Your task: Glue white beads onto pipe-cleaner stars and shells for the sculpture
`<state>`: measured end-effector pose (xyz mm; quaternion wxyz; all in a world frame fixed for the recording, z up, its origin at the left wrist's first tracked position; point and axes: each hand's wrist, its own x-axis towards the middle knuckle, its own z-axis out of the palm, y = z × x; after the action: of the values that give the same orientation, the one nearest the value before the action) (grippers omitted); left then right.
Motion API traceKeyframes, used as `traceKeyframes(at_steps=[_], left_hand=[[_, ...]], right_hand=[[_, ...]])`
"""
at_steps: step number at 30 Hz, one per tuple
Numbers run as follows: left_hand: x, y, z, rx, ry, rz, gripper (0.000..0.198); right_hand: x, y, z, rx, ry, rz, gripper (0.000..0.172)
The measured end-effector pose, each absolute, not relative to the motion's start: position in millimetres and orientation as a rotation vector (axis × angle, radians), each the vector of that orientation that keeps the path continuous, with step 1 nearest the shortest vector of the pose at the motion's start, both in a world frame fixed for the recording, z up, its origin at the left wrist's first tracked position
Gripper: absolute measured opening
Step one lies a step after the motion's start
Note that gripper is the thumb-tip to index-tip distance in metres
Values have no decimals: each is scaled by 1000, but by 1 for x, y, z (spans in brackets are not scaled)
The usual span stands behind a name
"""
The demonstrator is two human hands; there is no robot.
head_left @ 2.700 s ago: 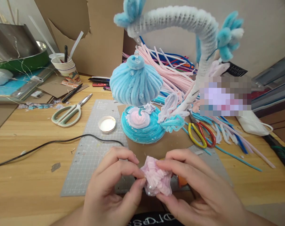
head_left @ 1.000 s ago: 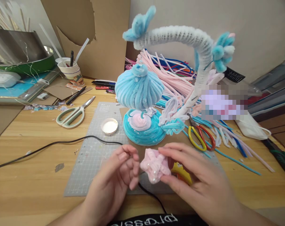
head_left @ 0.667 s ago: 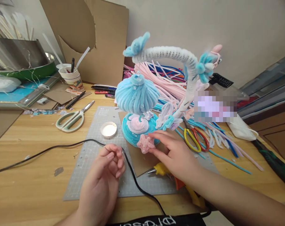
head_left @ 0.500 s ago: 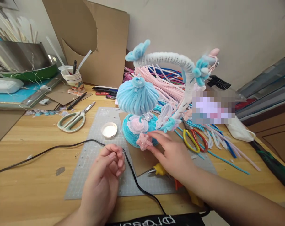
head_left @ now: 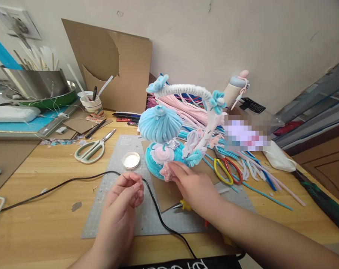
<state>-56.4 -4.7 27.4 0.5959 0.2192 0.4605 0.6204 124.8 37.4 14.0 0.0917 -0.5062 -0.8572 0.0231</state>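
My right hand (head_left: 196, 185) pinches a pink fuzzy star (head_left: 167, 172) between thumb and fingers, at the front rim of a round blue pipe-cleaner base (head_left: 151, 162). From this base rises a white wrapped arch (head_left: 186, 89) with blue flowers, and a pleated blue lampshade (head_left: 159, 125) hangs from it. A pink-and-white swirl (head_left: 162, 152) lies on the base. My left hand (head_left: 120, 209) is curled closed beside the black cable (head_left: 158, 213), with nothing visible in its fingers. Partly under my right hand lies a yellow-nosed glue gun (head_left: 184, 205).
A grey cutting mat (head_left: 102, 209) carries cardboard and a small white dish (head_left: 131, 160). Green-handled scissors (head_left: 89, 152) lie at left, yellow-and-red-handled pliers (head_left: 228, 171) at right. Behind are bundled pipe cleaners (head_left: 183, 108) and a paper cup (head_left: 91, 106) of pens.
The view has tilted up and shifted slightly. My right fingers have closed more over the star, which stays at the base's front edge. My left fingers have curled in tighter.
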Motion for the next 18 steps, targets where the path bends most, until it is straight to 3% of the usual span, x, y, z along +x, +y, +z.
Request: traceKeyframes(at_steps=[6, 11, 15, 18], left_hand=[[-105, 26, 40, 931, 1317, 1456, 22], [-145, 67, 40, 1767, 1838, 800, 22], [-138, 90, 34, 2018, 1759, 611, 8], [-127, 99, 29, 2109, 1634, 495, 10]], right_hand=[[126, 44, 16, -1475, -2542, 52, 43], [139, 18, 35, -1266, -2569, 92, 42], [165, -10, 46, -1242, -2518, 237, 26], [190, -22, 40, -1444, -2492, 340, 25]])
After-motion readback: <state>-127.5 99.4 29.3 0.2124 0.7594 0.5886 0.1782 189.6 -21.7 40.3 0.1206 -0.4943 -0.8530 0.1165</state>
